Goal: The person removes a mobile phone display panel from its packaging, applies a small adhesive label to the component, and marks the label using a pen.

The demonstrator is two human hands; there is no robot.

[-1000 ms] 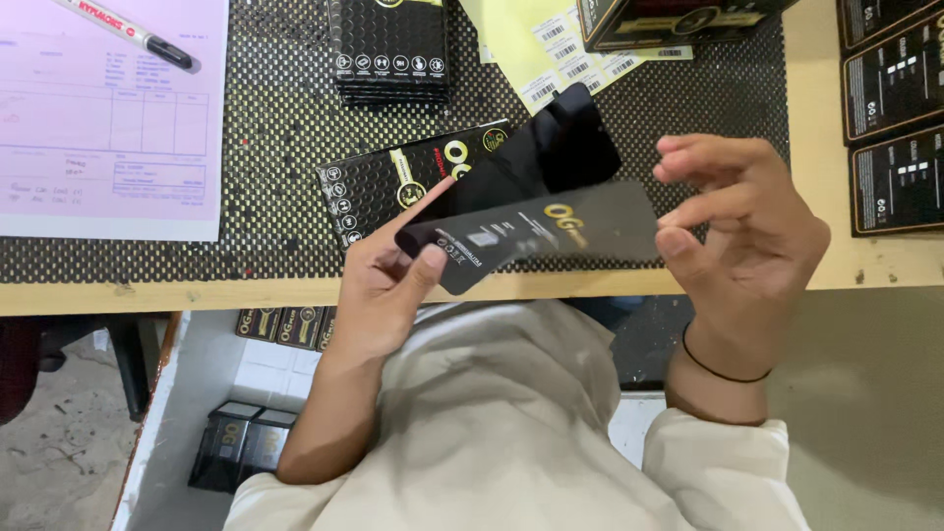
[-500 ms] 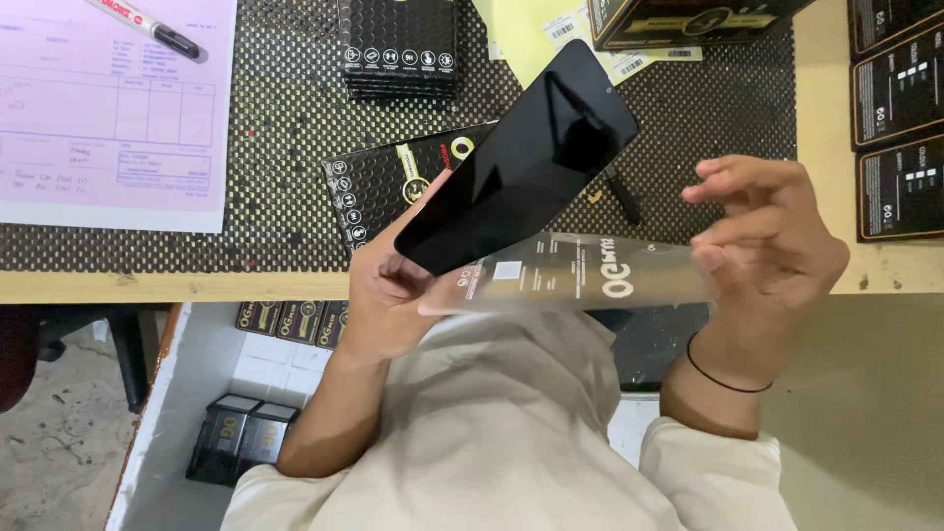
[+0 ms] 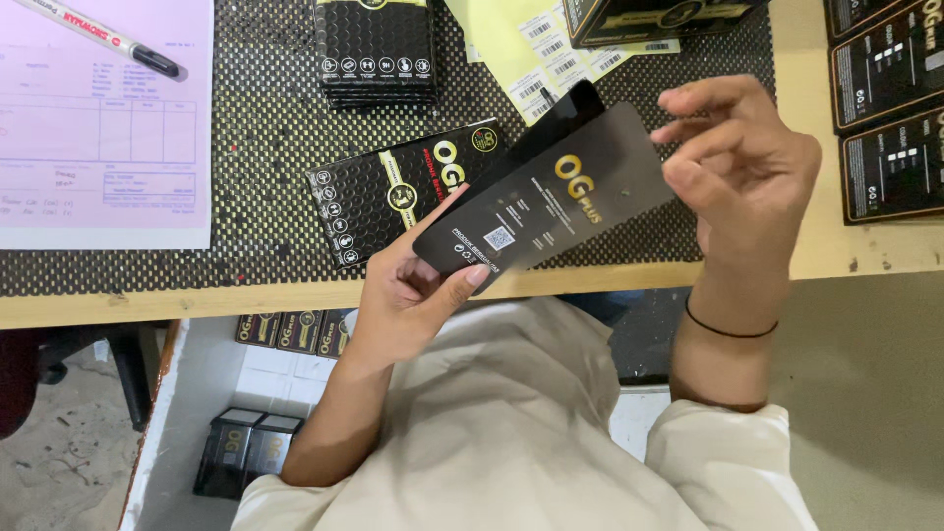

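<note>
Black card sleeve between both hands

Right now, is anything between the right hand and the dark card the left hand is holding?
Nothing visible. The right hand has its fingertips at the far edge of the dark card, which the left hand grips at the near corner.

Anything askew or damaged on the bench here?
Nothing looks damaged or spilled. The black packet on the mesh mat lies skewed, unlike the squared stack behind it. Left hand and right hand hold a dark card over a black sheet, slightly offset.
</note>
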